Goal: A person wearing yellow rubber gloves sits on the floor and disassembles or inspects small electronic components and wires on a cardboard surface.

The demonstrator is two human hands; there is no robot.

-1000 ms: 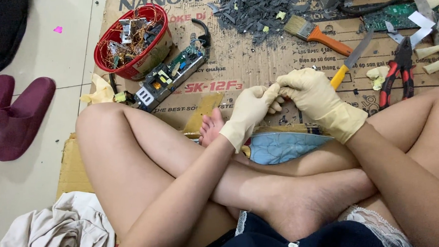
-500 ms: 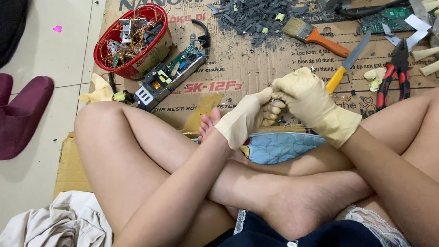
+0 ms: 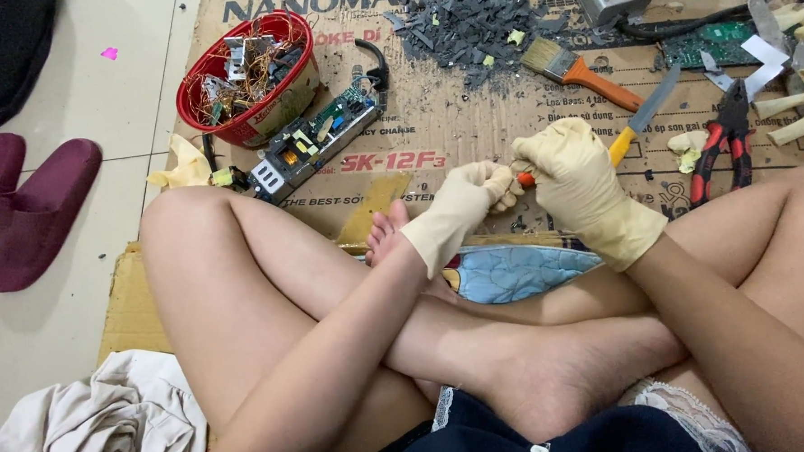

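Both gloved hands meet over a small orange piece, above my crossed legs.

My left hand (image 3: 471,197), in a cream rubber glove, is curled narrow with its fingertips pinched on a small orange piece (image 3: 526,179); my right hand (image 3: 577,184), gloved the same, is closed over the other side of it, touching the left. What the piece is I cannot tell; most of it is hidden by the fingers. Both hover above the cardboard sheet (image 3: 442,137) I sit on. Just past my right hand lies a yellow-handled knife (image 3: 643,117), blade pointing away. Farther right, red-handled pliers (image 3: 730,132). Beyond, a paintbrush (image 3: 579,73) beside a heap of dark scraps (image 3: 469,26). To my left, a circuit board (image 3: 313,143) touching a red bowl (image 3: 246,76) full of wire and metal bits.
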